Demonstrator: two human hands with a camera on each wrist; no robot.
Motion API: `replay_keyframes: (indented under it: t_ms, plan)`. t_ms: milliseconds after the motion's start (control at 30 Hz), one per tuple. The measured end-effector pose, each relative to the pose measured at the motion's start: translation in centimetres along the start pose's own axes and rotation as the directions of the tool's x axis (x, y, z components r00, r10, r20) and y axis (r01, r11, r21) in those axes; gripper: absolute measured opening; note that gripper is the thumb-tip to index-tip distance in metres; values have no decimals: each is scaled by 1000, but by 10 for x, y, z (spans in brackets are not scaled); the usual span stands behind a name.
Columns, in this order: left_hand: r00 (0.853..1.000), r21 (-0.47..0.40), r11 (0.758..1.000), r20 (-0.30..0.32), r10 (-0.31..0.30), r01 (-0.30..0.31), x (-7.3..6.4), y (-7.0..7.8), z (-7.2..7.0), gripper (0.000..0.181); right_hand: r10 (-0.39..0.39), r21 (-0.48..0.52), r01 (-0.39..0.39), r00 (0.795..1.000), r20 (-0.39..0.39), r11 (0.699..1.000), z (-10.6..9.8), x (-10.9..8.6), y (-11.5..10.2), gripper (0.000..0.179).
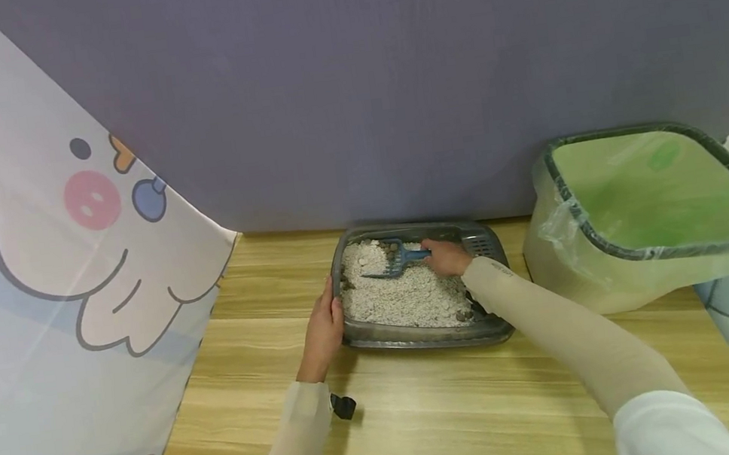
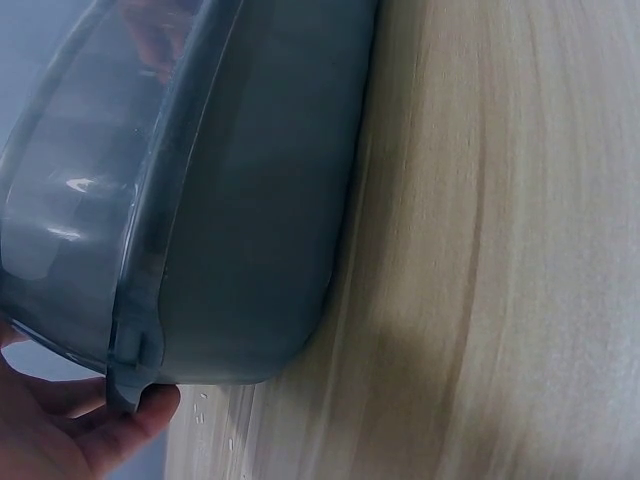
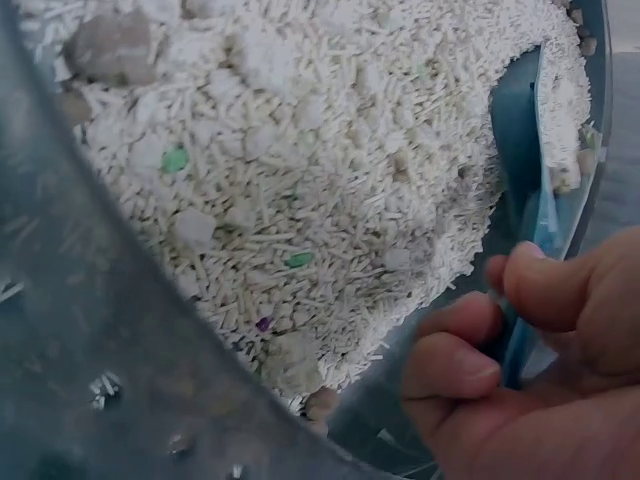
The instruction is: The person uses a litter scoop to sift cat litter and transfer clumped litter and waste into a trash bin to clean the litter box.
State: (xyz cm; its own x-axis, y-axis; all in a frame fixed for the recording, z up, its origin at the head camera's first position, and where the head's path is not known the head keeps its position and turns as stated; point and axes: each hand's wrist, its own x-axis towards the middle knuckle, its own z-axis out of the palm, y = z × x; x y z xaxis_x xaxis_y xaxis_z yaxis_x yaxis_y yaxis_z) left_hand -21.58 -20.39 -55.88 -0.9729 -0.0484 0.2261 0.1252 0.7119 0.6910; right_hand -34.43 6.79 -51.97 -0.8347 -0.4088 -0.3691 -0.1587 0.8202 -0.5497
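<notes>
A dark grey litter box [image 1: 412,335] stands on the wood-grain floor, filled with pale cat litter [image 1: 407,294] and some darker clumps. My right hand [image 1: 448,257] grips the handle of a blue slotted litter scoop [image 1: 396,263], whose head lies in the litter toward the far left. In the right wrist view the fingers curl round the scoop's handle and the blade [image 3: 518,130] is partly sunk in litter. On the box's left side, my left hand [image 1: 325,331] holds the rim; the left wrist view shows thumb and fingers pinching the rim's edge [image 2: 125,385].
A large bin [image 1: 617,280] with a clear liner and dark rim stands right of the box. A grey-purple wall [image 1: 355,92] rises close behind. Cartoon-printed panels [image 1: 34,260] flank both sides. Wood-grain floor [image 1: 415,418] lies in front.
</notes>
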Motion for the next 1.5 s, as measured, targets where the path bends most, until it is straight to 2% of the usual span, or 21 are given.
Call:
replay_keyframes:
  t_ms: [133,400,533,667,833,1000,1200,1400,1500]
  plan:
    - [1000,6,1000,2,3,-3,0,1,0,49,-5,27,5,1000,-5,1000,1,2,1,27]
    - [998,-4,999,27,-53,53,0,1,-1,50,-35,92,22,989,145,996,11,10,-2,23]
    - [998,-3,998,31,-57,57,1,1,0,50,-49,119,31,988,146,992,11,5,-3,22]
    - [998,-4,998,32,-62,62,1,2,0,50,-88,139,70,988,126,988,6,-10,-4,23]
    - [999,-6,999,21,-49,50,0,3,-1,50,-172,159,162,984,48,974,0,-40,-2,24]
    - [999,-10,999,19,-48,48,-1,2,-2,50,-229,177,241,970,-87,954,-4,-71,2,23]
    - [998,-12,999,17,-52,53,-3,1,-4,50,-271,159,321,923,-274,934,-1,-94,10,28]
    - [998,-4,999,25,-52,52,-3,0,-3,49,-299,129,358,893,-335,925,3,-104,19,38]
    - [998,-12,998,31,-58,58,-3,1,-2,50,-310,110,378,869,-386,919,3,-107,19,39]
